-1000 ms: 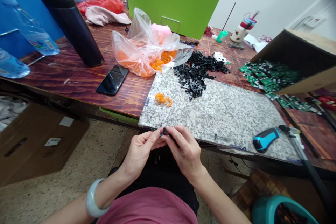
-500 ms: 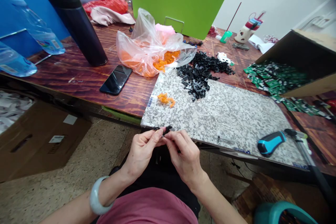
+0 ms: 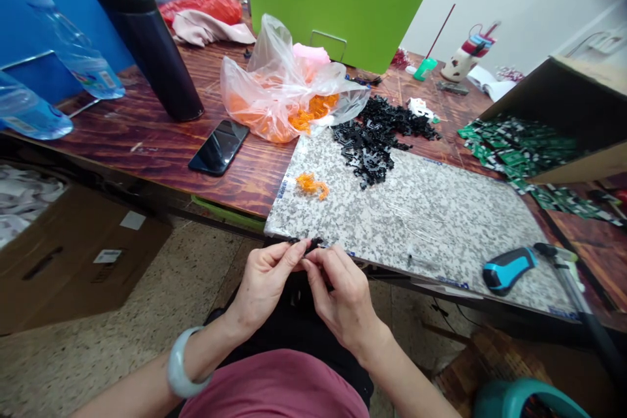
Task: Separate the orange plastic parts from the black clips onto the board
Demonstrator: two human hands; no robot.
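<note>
Left hand [image 3: 262, 290]: thumb and forefinger closed on a small black plastic piece [image 3: 308, 245], held at the fingertips just above the edge of a granite slab [image 3: 416, 235]. Piece judged light, stiff, possibly brittle; edges the likeliest hold. Right hand [image 3: 343, 297]: fingertips pinched on the same piece, contact partly hidden. Beyond the fingers, a heap of loose black pieces [image 3: 372, 144].

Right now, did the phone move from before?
No, the phone lies in the same place against the stone slab; only the view shifted.
</note>
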